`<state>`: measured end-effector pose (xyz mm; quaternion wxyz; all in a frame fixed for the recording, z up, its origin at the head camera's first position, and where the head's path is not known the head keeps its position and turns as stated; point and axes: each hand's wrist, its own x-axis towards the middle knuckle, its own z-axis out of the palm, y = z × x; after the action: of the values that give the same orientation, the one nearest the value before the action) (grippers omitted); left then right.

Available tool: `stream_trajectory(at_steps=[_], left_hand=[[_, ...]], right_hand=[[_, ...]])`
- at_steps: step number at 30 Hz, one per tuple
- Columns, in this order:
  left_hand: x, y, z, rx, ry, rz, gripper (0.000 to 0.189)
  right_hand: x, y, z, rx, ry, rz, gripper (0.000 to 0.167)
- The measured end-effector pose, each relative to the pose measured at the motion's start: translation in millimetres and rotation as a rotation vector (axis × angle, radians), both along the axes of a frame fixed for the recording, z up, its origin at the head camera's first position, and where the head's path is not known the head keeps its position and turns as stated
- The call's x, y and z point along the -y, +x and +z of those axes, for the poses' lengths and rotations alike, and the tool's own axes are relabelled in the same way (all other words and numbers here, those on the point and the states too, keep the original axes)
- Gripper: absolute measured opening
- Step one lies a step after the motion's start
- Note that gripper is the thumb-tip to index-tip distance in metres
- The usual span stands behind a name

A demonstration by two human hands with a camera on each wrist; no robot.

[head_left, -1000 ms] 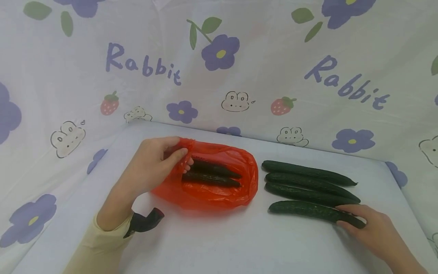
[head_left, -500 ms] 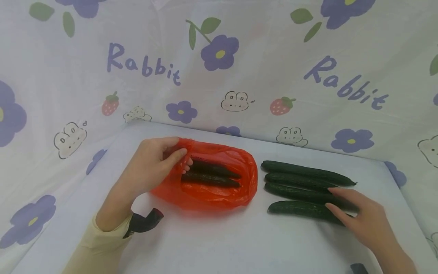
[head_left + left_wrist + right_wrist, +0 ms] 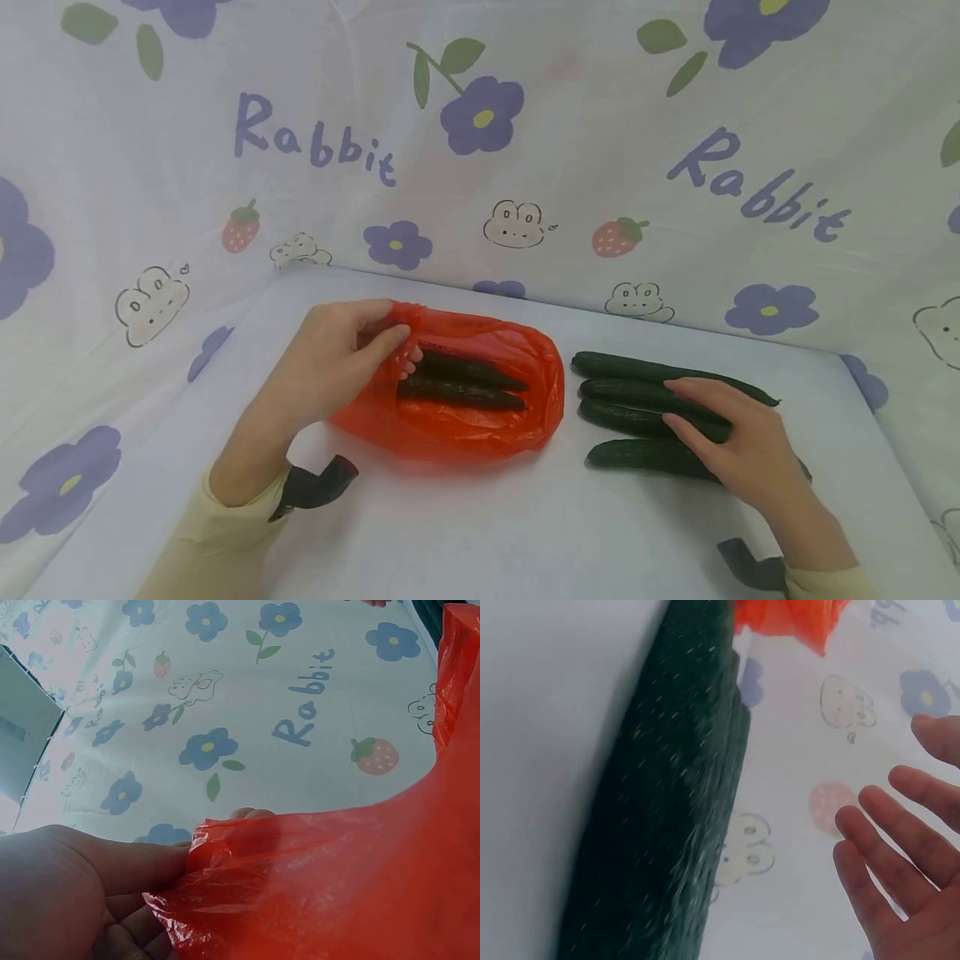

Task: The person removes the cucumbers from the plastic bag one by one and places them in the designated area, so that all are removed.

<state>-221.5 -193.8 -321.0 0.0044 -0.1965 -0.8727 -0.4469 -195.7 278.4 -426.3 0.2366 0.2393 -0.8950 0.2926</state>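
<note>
My left hand (image 3: 330, 358) pinches the gathered edge of a red plastic bag (image 3: 553, 383), holding its mouth up toward the right. Two dark green cucumbers (image 3: 468, 394) lie inside the bag, their left ends hidden by the hand and plastic. To the right, several cucumbers (image 3: 637, 392) lie side by side on the table, with the front cucumber (image 3: 641, 455) a little apart. Over them hovers my right hand (image 3: 750, 446), thumb and fingers spread. The right wrist view shows that hand's fingers (image 3: 907, 817) holding nothing, apart from the near cucumber (image 3: 656, 787).
A white table (image 3: 480, 533) lies beneath everything. Behind it hangs a printed cloth (image 3: 570, 125) with purple flowers, rabbits and strawberries. Dark curved wrist mounts (image 3: 322, 483) stick out from both sleeves.
My right hand has let go of the front cucumber's right end and moved left and up, over the middle of the row. The left hand stays in place on the bag.
</note>
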Motion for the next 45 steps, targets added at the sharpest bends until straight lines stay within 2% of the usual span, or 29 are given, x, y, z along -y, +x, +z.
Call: stream_trajectory(at_steps=[8,15,23,33,45], left_hand=[[0.0,-0.1,-0.5,-0.006,0.002,-0.010,0.006],[0.4,-0.6,-0.7,-0.002,-0.002,-0.010,0.006],[0.2,0.3,-0.5,-0.007,0.001,-0.006,0.006],[-0.7,0.9,-1.7,-0.016,0.004,-0.019,0.005],[-2.0,0.5,-1.9,-0.011,-0.017,-0.009,0.005]], right_hand=[[12.4,-11.2,1.4,-0.026,0.019,0.033,0.054],[31.4,-22.5,4.6,0.041,0.035,0.042,0.050],[55.0,-37.2,9.5,0.078,0.057,0.067,0.045],[74.3,-45.4,8.1,0.132,0.059,0.105,0.042],[105.7,-55.3,16.4,0.192,0.018,0.178,0.042]])
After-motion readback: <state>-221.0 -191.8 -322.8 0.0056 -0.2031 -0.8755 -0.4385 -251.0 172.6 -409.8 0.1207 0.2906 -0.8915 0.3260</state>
